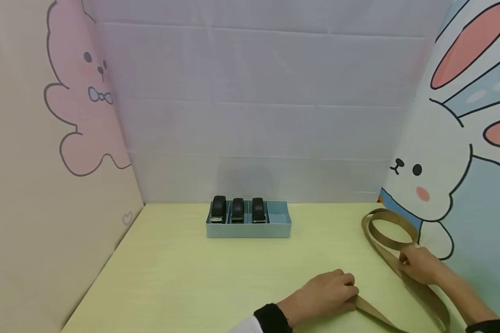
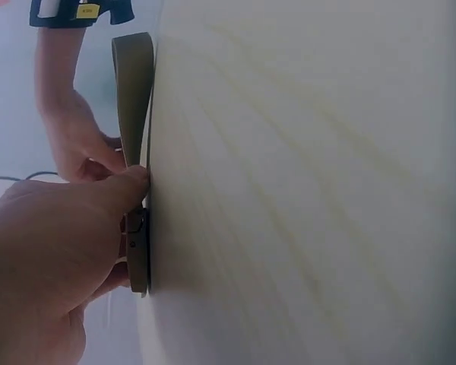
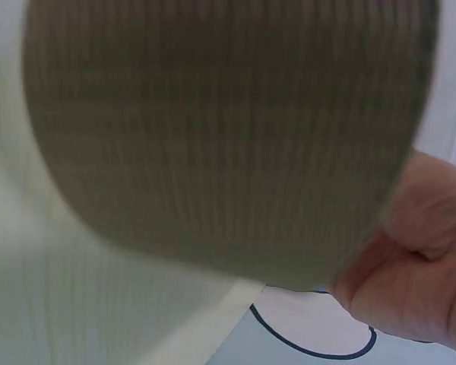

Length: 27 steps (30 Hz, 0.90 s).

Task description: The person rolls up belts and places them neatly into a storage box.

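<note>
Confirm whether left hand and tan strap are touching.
Touching. The head view shows the left hand pinching the tan strap, with no gap between.

Plenty of room over the table (image 1: 162,273)'s left, the blue box (image 1: 248,231) behind and looped belt (image 1: 426,297) rightward as obstacles.

The bare left hand (image 1: 327,294) reaches rightward, its back turned up, the fingers pinching. The bare right hand (image 1: 418,263) is farther forward, fingers curled, its bare forearm (image 1: 458,290) slanting.
</note>
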Each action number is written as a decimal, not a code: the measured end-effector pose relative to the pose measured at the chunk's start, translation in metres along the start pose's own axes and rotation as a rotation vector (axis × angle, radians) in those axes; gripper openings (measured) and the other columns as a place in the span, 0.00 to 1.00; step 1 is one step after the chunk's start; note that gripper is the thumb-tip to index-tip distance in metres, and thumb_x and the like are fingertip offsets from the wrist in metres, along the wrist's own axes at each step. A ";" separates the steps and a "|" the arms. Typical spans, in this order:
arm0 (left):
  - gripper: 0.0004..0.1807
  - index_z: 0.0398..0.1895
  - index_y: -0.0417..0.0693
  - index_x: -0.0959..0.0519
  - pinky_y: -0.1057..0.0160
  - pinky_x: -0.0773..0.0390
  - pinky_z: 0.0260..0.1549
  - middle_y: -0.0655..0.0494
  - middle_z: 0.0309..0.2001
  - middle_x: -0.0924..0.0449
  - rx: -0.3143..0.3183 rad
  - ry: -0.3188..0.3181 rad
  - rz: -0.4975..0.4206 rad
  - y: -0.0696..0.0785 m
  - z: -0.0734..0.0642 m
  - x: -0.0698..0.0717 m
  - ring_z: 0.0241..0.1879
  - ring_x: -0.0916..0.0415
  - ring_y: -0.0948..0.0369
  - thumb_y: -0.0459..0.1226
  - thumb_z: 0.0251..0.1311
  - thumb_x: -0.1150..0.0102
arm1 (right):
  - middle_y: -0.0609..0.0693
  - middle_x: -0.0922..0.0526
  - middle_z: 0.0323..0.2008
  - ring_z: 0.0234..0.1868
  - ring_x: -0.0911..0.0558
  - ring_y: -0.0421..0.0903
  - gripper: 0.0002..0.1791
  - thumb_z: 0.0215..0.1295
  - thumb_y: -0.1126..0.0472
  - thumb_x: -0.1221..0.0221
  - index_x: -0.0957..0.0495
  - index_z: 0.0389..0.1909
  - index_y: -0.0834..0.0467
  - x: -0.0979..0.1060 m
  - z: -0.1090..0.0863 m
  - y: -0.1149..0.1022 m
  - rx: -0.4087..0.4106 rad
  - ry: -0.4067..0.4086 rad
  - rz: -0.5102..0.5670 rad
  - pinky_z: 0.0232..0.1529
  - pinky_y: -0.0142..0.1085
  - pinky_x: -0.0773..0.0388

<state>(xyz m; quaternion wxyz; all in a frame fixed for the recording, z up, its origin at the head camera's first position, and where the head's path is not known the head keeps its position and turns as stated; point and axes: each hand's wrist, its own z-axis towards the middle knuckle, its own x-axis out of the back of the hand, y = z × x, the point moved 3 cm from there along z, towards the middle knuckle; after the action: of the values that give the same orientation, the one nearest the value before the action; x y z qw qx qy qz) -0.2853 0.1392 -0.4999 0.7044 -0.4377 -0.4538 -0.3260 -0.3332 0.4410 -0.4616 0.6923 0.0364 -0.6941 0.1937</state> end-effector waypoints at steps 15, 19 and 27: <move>0.09 0.54 0.59 0.10 0.78 0.19 0.56 0.67 0.51 0.08 0.098 -0.016 -0.173 -0.078 -0.139 0.025 0.52 0.14 0.70 0.36 0.79 0.32 | 0.54 0.12 0.26 0.26 0.12 0.45 0.07 0.73 0.69 0.32 0.15 0.36 0.70 -0.024 0.005 -0.103 -0.102 -0.197 0.659 0.28 0.39 0.10; 0.09 0.50 0.55 0.09 0.75 0.16 0.52 0.64 0.48 0.08 0.209 0.005 -0.263 -0.103 -0.186 0.027 0.49 0.13 0.68 0.31 0.75 0.29 | 0.52 0.13 0.19 0.19 0.13 0.45 0.10 0.70 0.67 0.30 0.14 0.27 0.64 -0.032 0.011 -0.138 -0.031 -0.206 0.576 0.23 0.39 0.13; 0.10 0.47 0.51 0.08 0.68 0.13 0.46 0.62 0.44 0.08 0.412 -0.009 -0.518 -0.149 -0.268 0.035 0.45 0.14 0.68 0.27 0.73 0.29 | 0.39 0.19 0.22 0.22 0.27 0.31 0.13 0.69 0.57 0.24 0.16 0.27 0.52 -0.039 0.023 -0.178 0.163 -0.042 0.228 0.28 0.31 0.27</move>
<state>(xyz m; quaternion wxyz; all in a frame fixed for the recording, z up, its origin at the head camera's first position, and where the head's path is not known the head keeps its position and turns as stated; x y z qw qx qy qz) -0.3049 -0.1673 -0.4749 0.6698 -0.1574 -0.6097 -0.3936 -0.2973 0.2613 -0.4600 0.6461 0.0175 -0.6899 0.3261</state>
